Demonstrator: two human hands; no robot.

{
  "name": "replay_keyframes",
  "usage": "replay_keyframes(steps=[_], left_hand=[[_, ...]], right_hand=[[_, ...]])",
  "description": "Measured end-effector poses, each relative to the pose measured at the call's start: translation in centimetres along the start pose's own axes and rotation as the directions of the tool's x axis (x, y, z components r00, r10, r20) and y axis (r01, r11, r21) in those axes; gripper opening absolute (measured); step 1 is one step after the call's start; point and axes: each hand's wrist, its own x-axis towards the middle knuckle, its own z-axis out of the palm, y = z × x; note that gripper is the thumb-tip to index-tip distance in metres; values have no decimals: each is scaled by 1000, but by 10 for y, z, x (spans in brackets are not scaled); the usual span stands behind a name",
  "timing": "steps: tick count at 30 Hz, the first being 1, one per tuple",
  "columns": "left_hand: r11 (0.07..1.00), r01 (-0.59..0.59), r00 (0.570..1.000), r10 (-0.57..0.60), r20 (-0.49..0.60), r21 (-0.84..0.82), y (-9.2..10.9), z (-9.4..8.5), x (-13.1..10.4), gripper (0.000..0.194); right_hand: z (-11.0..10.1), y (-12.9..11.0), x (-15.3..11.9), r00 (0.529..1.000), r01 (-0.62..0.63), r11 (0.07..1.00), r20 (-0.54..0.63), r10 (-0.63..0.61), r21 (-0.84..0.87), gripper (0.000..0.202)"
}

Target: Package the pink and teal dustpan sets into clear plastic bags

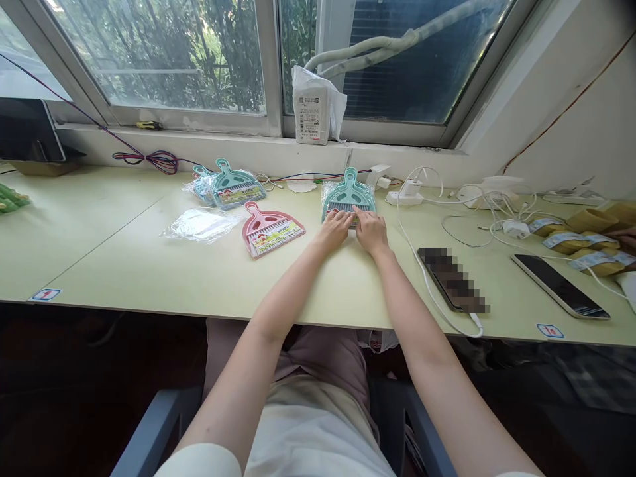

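Note:
A teal dustpan with a small brush (350,191) lies at the back of the table, its handle toward the window. Clear plastic shows around its sides. My left hand (336,227) rests on its front edge at the left, fingers stretched out over the label. Beside it my right hand (370,230) touches the front right edge, fingers also extended. The two hands nearly meet and cover part of the label. To the left lies a pink dustpan with a brush (273,230), without a wrapper. Farther left are several teal dustpan sets (231,185) in clear plastic.
A clear plastic bag (201,225) lies left of the pink dustpan. At right are a charging phone (450,278), another phone (561,286), tangled white cables (511,209) and yellow-brown bundles (591,242). A tablet (30,130) stands far left; a white box (312,116) is on the sill.

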Motion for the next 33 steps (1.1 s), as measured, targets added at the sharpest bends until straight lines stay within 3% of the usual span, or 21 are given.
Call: replay_keyframes(steps=[10, 23, 33], left_hand=[[995, 80, 996, -78, 32, -64, -3, 5, -1, 54], [990, 136, 988, -133, 77, -34, -4, -6, 0, 52], [974, 221, 975, -223, 23, 46, -20, -2, 0, 55]], right_hand=[[9, 2, 1, 998, -1, 1000, 66, 0, 12, 59], [9, 5, 2, 984, -176, 984, 21, 177, -33, 56], [7, 7, 0, 961, -276, 952, -45, 273, -130, 55]])
